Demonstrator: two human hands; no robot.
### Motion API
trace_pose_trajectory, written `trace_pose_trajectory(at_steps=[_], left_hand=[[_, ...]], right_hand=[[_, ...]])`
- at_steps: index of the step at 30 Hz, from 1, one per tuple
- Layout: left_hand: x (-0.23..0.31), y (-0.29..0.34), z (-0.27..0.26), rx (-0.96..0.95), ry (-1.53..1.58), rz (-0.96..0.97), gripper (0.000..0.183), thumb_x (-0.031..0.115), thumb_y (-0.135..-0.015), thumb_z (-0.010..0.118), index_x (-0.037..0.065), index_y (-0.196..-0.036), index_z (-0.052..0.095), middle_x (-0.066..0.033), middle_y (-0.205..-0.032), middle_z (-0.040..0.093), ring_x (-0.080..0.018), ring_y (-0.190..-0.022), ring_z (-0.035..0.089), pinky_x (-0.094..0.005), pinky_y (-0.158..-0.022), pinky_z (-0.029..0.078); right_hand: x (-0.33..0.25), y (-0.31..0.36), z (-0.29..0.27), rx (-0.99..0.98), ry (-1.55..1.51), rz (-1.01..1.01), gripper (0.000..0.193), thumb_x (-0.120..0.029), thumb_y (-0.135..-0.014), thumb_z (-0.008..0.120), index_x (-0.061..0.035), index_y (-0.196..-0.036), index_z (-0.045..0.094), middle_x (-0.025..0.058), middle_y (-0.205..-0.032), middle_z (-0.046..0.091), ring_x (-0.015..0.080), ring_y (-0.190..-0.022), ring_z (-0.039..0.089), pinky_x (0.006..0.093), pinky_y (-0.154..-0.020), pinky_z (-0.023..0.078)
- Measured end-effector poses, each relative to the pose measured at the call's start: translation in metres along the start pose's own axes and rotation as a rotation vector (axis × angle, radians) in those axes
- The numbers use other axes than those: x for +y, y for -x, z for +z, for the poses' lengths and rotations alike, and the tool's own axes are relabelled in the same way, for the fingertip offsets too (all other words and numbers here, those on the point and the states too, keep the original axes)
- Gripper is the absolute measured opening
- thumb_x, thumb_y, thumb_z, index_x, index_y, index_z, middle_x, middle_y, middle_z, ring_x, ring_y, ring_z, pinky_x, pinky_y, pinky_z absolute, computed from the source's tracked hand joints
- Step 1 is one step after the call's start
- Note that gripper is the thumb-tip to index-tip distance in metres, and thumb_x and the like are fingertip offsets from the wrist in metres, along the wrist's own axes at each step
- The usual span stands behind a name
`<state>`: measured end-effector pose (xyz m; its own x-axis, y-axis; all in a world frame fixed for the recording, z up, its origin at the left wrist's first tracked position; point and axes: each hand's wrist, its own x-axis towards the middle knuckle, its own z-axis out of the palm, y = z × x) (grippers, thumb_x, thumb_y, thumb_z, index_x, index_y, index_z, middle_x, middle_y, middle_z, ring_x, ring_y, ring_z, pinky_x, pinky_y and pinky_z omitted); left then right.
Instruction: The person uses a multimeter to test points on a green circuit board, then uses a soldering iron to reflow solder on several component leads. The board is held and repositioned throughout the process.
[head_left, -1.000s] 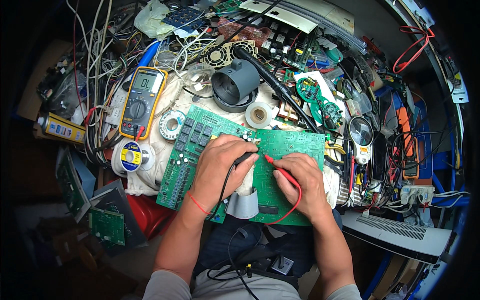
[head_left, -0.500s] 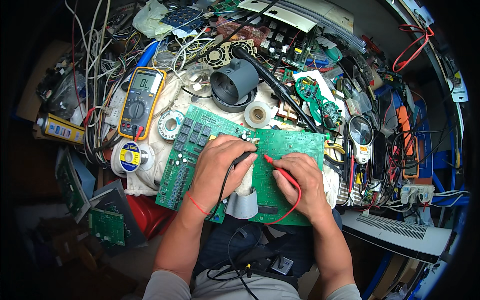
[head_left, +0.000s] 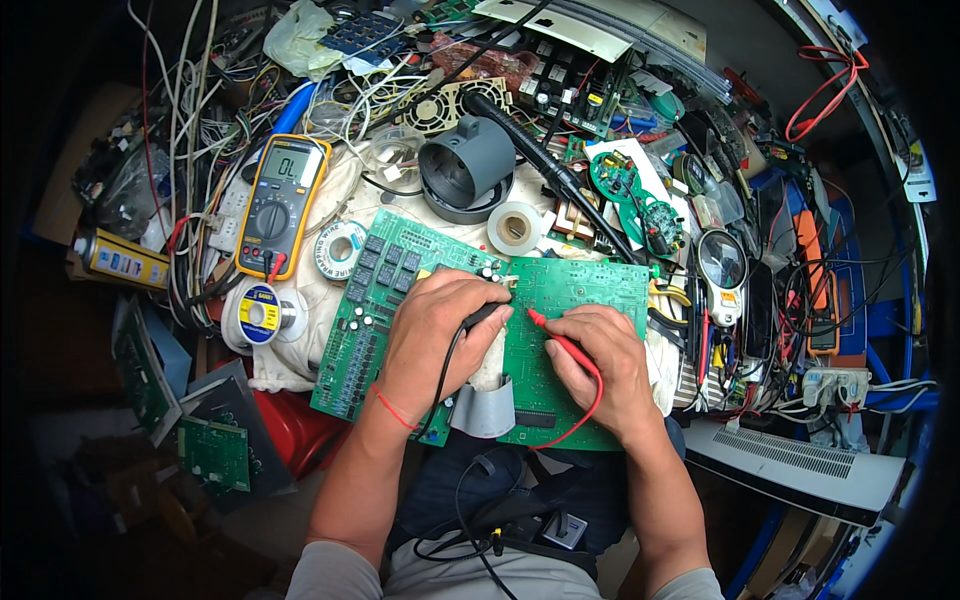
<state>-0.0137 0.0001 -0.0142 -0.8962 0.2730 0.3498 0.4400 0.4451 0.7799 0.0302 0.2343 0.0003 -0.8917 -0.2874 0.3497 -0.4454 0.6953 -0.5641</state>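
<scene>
My left hand [head_left: 440,330] is closed around a black test probe [head_left: 484,316], whose tip points at the upper left edge of the right-hand green circuit board [head_left: 612,290]. In my right hand [head_left: 605,365] is a red test probe [head_left: 562,340], angled to the upper left over the same board. Whether either tip touches the board is too small to tell. A second green circuit board [head_left: 345,375], with black relays, lies partly under my left hand. A grey ribbon cable [head_left: 484,408] bends between the boards. The yellow multimeter [head_left: 283,205] stands at the left, its display lit.
Solder spools [head_left: 262,316] and a wick reel [head_left: 341,250] sit left of the boards. Behind them are a tape roll [head_left: 515,229] and a grey cylindrical housing [head_left: 466,165]. Pliers [head_left: 668,308] and a magnifier [head_left: 721,262] lie at the right. Tangled wires [head_left: 190,130] crowd the back left.
</scene>
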Motion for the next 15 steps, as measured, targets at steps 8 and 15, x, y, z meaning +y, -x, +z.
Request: trace_pose_trajectory(at_steps=[8, 15], left_hand=[[0.0016, -0.0006, -0.0016, -0.015, 0.000, -0.002, 0.016, 0.010, -0.090, 0.081, 0.004, -0.105, 0.078, -0.0120, -0.102, 0.079, -0.0308, -0.102, 0.072, -0.0409, -0.091, 0.056], [0.0021, -0.0004, -0.0023, -0.014, 0.001, -0.002, 0.016, 0.010, -0.090, 0.081, 0.004, -0.105, 0.078, -0.0121, -0.102, 0.079, -0.0307, -0.102, 0.072, -0.0410, -0.091, 0.056]], right_hand=[[-0.0003, -0.0005, 0.0001, -0.002, 0.005, -0.001, 0.023, -0.007, -0.087, 0.083, -0.0019, -0.109, 0.078, 0.0153, -0.103, 0.078, 0.0342, -0.104, 0.074, 0.0438, -0.094, 0.056], [0.0000, -0.0005, 0.0005, 0.000, 0.008, -0.008, 0.024, -0.007, -0.087, 0.083, -0.0022, -0.110, 0.077, 0.0151, -0.102, 0.078, 0.0339, -0.104, 0.074, 0.0437, -0.094, 0.055]])
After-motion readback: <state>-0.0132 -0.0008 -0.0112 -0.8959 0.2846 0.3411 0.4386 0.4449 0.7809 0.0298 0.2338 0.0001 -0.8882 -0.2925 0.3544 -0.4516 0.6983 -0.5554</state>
